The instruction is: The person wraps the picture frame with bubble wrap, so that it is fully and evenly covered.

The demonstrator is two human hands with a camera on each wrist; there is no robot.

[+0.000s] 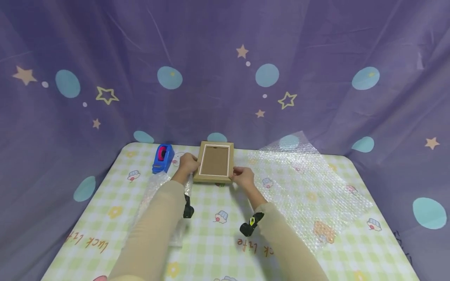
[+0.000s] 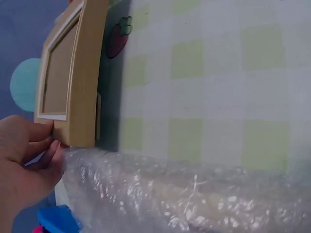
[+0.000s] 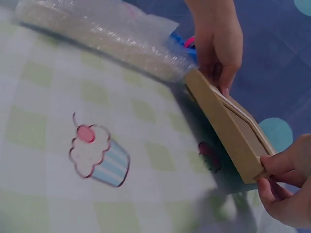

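Observation:
A wooden picture frame (image 1: pixel 231 156) with a white inner border and brown backing is held between my two hands at the far side of the table. My left hand (image 1: pixel 189 163) pinches its left side; in the left wrist view the thumb and fingers grip the lower corner of the frame (image 2: pixel 83 97). On the opposite side, my right hand (image 1: pixel 244 177) pinches the lower right corner, thumb and finger on either face in the right wrist view. The frame (image 3: pixel 221 128) is tilted, and its near edge casts a shadow on the tablecloth.
Bubble wrap (image 1: pixel 309 187) lies spread across the table's right side. Another bundle of bubble wrap (image 1: pixel 151 195) lies beneath my left forearm. A blue tape dispenser (image 1: pixel 163 159) with a pink core stands at the back left. Behind the table hangs a purple curtain (image 1: pixel 211 109).

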